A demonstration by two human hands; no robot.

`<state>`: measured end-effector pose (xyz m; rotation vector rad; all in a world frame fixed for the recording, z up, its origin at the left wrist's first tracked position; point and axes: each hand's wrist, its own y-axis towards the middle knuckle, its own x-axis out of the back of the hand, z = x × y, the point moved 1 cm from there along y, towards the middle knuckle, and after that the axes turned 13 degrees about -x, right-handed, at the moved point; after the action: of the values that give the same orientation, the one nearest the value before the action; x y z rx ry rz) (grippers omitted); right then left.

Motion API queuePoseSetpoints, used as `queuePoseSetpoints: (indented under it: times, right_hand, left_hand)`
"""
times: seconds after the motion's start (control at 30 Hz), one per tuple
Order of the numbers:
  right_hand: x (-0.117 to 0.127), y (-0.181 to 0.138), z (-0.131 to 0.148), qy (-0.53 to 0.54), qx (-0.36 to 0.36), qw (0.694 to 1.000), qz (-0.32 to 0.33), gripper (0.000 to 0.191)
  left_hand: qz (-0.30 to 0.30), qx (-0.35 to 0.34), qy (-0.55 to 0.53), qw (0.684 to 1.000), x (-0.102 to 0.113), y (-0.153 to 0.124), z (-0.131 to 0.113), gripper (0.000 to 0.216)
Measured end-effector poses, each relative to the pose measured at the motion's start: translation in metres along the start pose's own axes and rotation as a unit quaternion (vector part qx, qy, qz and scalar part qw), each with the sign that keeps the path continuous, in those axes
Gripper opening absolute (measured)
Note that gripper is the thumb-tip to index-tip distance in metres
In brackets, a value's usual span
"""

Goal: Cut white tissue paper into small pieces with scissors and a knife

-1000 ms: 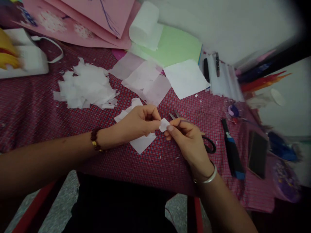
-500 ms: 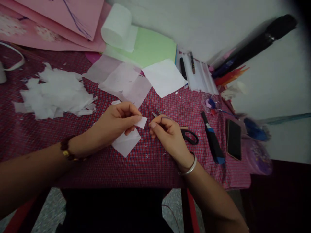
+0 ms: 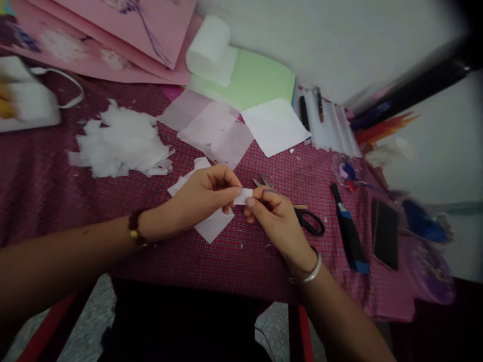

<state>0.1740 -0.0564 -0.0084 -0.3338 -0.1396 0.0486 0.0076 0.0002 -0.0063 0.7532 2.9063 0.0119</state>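
Note:
A small white paper piece [image 3: 243,196] is stretched between my two hands. My left hand [image 3: 207,193] pinches its left end with thumb and finger. The opposite end is pinched by my right hand [image 3: 273,213]. Below my left hand lie white paper sheets [image 3: 212,229], partly hidden by it. Scissors with black handles [image 3: 312,222] rest behind and beside my right hand, the blade tips showing past its knuckles. Farther left is a heap of cut white paper pieces [image 3: 123,141].
Thin translucent sheets [image 3: 215,125], a white sheet [image 3: 277,125] and a paper roll [image 3: 209,45] on green paper [image 3: 264,80] lie at the back. Pink card [image 3: 151,30] is at back left. On the right are a black-and-blue tool [image 3: 350,234], a phone [image 3: 385,234] and a purple container [image 3: 430,271].
My right hand has closed on the free end of the small paper piece, which my left hand held alone before. The camera view has shifted, so everything appears farther right.

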Motion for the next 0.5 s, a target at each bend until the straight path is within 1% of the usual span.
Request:
queuePoseSetpoints:
  times: [0.07,0.17,0.27,0.33,0.4,0.5]
  right_hand:
    - [0.0011,-0.0009,0.0001,-0.008,-0.004,1.000,-0.011,0.019]
    - [0.0026,-0.0014,-0.0011,-0.015,-0.014,1.000,-0.022,0.019]
    - [0.0036,-0.0015,-0.0042,0.009,-0.028,0.999,-0.032,0.014]
    - [0.0032,-0.0016,-0.0063,0.037,-0.038,0.998,-0.018,0.007]
    - [0.0019,-0.0015,-0.0071,0.056,-0.041,0.998,0.002,0.006]
    - [-0.0004,-0.0007,-0.0059,0.054,-0.034,0.998,0.003,0.012]
  left_hand:
    - [-0.014,0.009,-0.033,0.999,-0.0004,0.0007,0.0032,0.010]
    - [-0.046,-0.003,-0.085,0.995,0.0004,0.0031,0.0064,0.012]
    - [-0.065,-0.015,-0.109,0.992,0.0018,0.0047,0.0077,0.016]
    - [-0.057,-0.020,-0.108,0.992,0.0016,0.0047,0.0076,0.017]
    - [-0.033,-0.023,-0.093,0.995,0.0003,0.0038,0.0069,0.018]
    - [0.003,-0.024,-0.061,0.998,-0.0028,0.0018,0.0050,0.019]
